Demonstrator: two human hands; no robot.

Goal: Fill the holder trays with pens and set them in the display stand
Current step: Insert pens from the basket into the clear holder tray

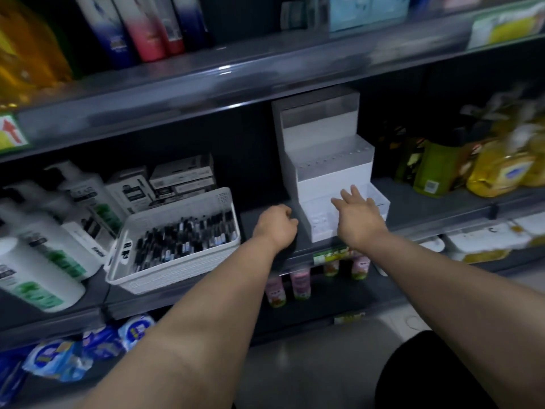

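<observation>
Dim shop aisle, dark shelf (427, 205) carrying a white stepped stand (324, 160) with a clear tray (318, 228) at its foot. Left of the stand, a white basket (141, 278) heaped with dark pens (182, 236), white pump bottles (44, 231) beyond it; right of the stand, yellow bottles (501, 169). Just beside the stand's lower left corner, left hand (275, 224) with fingers curled, hard to tell whether round anything; over the tray, right hand (358, 215), fingers (354, 191) straight and spread, holding nothing.
</observation>
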